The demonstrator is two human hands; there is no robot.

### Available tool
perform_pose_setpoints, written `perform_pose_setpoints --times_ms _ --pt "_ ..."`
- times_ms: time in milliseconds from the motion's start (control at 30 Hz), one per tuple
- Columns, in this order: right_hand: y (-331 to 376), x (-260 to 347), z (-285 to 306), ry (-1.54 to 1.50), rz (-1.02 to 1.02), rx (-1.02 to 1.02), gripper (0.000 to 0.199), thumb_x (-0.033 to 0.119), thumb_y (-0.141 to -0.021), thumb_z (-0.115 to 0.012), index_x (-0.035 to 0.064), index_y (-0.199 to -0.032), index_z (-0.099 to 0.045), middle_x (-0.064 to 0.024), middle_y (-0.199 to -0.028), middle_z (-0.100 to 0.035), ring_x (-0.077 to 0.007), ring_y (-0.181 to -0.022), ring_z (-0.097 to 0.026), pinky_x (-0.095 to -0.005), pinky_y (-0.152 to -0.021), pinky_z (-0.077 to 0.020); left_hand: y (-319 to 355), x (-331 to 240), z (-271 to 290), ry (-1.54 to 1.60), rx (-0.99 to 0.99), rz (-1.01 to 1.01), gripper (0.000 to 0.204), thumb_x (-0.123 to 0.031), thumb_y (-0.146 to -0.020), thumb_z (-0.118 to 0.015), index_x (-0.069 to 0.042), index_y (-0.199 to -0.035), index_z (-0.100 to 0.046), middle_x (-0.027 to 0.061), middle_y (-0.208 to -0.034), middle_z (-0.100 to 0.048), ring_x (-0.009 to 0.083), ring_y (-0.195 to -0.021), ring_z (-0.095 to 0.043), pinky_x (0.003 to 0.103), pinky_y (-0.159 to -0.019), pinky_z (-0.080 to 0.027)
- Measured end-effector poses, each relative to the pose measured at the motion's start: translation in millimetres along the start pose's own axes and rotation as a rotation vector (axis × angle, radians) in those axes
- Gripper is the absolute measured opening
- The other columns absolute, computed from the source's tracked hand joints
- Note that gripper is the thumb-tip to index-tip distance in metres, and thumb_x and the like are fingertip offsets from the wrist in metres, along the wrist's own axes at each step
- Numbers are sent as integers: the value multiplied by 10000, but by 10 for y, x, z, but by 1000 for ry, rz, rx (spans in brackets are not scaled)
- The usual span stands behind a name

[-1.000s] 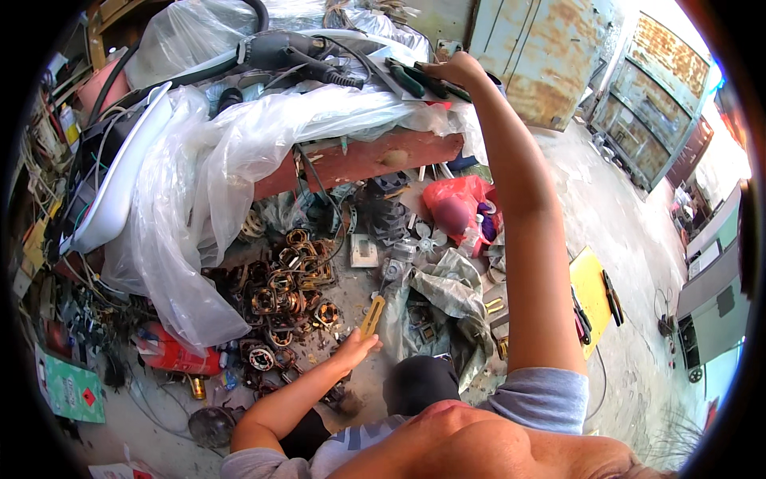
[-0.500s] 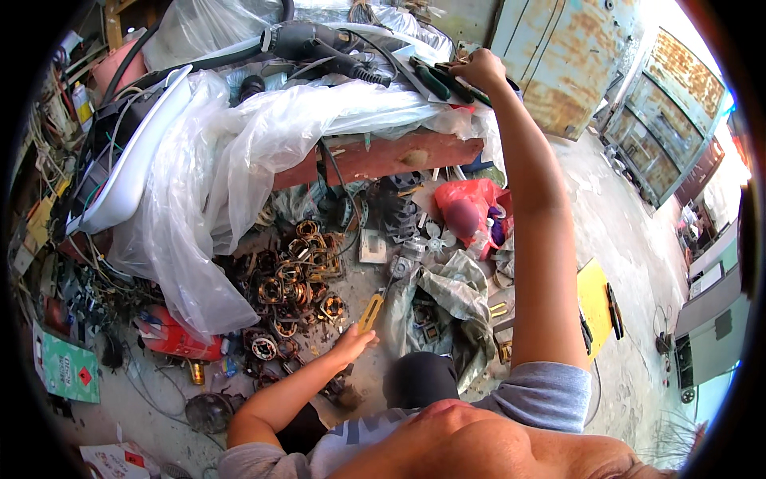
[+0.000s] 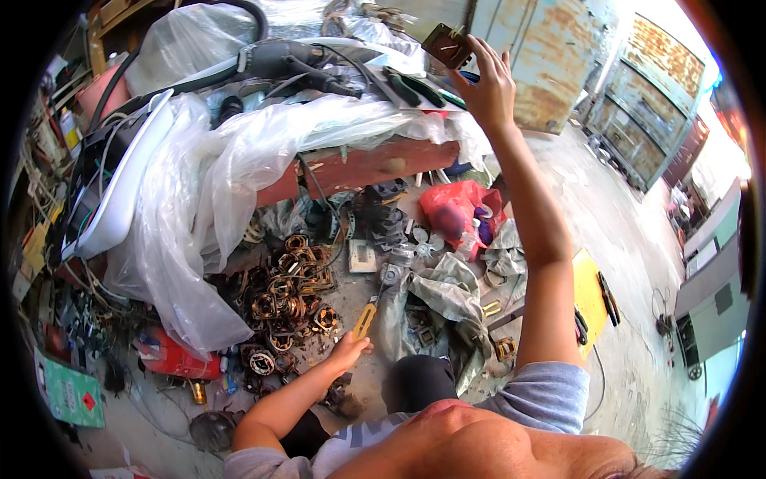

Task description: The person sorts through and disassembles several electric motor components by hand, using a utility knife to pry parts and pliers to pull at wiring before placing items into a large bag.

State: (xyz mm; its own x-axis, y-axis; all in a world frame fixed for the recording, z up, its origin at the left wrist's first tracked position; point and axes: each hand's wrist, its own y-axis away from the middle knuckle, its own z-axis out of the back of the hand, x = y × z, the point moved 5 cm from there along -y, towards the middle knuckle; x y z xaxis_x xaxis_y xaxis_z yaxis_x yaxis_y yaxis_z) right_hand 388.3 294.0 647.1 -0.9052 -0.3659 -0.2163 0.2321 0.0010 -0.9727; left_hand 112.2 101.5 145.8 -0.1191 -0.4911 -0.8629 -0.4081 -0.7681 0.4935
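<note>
- Presently the right hand (image 3: 488, 86) is raised at the far edge of the counter (image 3: 375, 164), fingers pinched on a small dark brown rectangular part (image 3: 447, 45) held up in the air above the counter top.
- Half a second ago that hand lay lower, down among the tools on the counter; it has since lifted clear with the part in its grip.
- The left hand (image 3: 351, 350) is low, near the floor, closed around the end of a yellow-handled tool (image 3: 365, 319) that points away from the person. Its place is much as it was in the earlier frames.
- Just beside the left hand, on the floor, lies a heap of copper-wound coils (image 3: 289, 297), rusty and packed close together.
- On the counter below the raised hand lie green-handled pliers (image 3: 408, 86) and, further left, a dark power tool with cable (image 3: 279, 57).
- A sheet of clear plastic (image 3: 191, 199) is draped over the counter's front and hangs down to the floor on the left.
- A red plastic bag (image 3: 451, 209) sits on the floor under the counter's right end, with grey cloth (image 3: 447, 291) spread near it.
- A yellow board (image 3: 589, 297) lies on the concrete floor to the right of the person's right arm.
- Blue-green metal doors (image 3: 542, 48), rusted, stand behind the counter.
</note>
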Motion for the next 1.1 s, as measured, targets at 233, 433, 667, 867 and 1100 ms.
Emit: perform_pose_setpoints --times_ms 233,433,667,867,1100 --pt "774 624 930 -465 -489 -83 661 6 -733 -797 -52 -1318 -494 -157 -1284 -579 -216 -1220 -542 -344 -1062 -398 -56 7 49 -37 6 29 240 -249 -984 -520 -68 -1139 -487 53 -1013 -647 142 -894 -643 298 -759 -491" --pt "1614 1028 1349 -983 -1088 -162 643 -47 -763 -763 -94 -1329 -462 -142 -1329 -528 -219 -1218 -528 -364 -1061 -403 -51 -25 10 9 64 -38 271 -285 -958 -577 -82 -1128 -516 30 -964 -644 127 -908 -632 295 -763 -468" --pt "3513 1359 1897 -1299 -2212 35 460 249 -865 -704 -28 -1194 -542 -162 -1194 -593 -284 -1120 -588 -502 -956 -512 206 -114 -42 -107 -1 86 282 -289 -974 -562 -50 -1113 -509 64 -1009 -645 168 -947 -624 336 -886 -468" --pt "5089 1895 2496 -1060 -2733 361 259 349 -858 -702 121 -921 -597 11 -844 -581 -171 -829 -627 -498 -839 -541 420 -9 53 -134 -30 169 320 -302 -992 -517 -40 -1174 -509 94 -1089 -629 200 -1048 -605 345 -926 -461" --pt "6665 2156 2434 -607 -2940 511 464 404 -814 -700 95 -1133 -562 -30 -997 -527 -203 -873 -544 -624 -934 -447 582 257 156 -164 -85 259 348 -308 -984 -528 -19 -1171 -478 113 -1082 -648 190 -1007 -624 333 -888 -471"
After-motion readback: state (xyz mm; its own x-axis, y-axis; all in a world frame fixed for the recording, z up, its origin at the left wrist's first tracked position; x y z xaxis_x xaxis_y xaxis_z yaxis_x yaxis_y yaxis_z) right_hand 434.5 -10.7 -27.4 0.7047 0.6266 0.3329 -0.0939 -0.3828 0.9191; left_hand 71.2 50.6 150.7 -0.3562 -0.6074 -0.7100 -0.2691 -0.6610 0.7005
